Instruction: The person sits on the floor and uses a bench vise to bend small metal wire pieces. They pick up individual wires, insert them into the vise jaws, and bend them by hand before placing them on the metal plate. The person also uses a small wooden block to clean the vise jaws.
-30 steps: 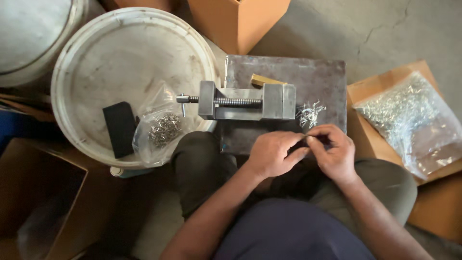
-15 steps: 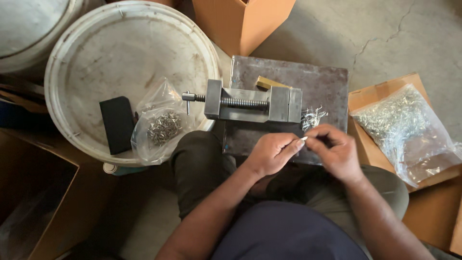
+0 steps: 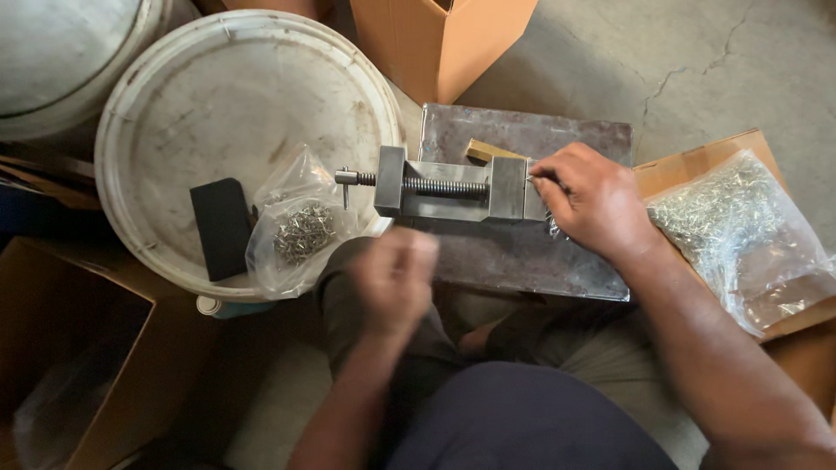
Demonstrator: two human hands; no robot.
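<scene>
A small grey steel vise [image 3: 453, 187] lies on a dark metal plate [image 3: 522, 257] across my lap. My right hand [image 3: 596, 204] is at the vise's right end, its fingertips pinched on a small metal part right against the jaw; the part is mostly hidden. A little heap of shiny parts [image 3: 552, 228] lies under that hand. My left hand [image 3: 394, 278] hovers blurred in front of the vise with its fingers curled, and I cannot tell whether it holds anything. A clear bag of small metal parts [image 3: 300, 231] lies just left of the vise's screw handle.
The white bucket lid [image 3: 218, 104] carries that bag and a black block [image 3: 222, 226]. A larger bag of shiny parts [image 3: 740, 231] rests on cardboard at the right. A brass piece [image 3: 484, 150] sits behind the vise. Cardboard boxes stand at the top [image 3: 435, 43] and lower left [image 3: 70, 348].
The hands were together in front of the plate. My right hand has gone up to the vise's right jaw, and my left hand has pulled away leftward, toward the bag.
</scene>
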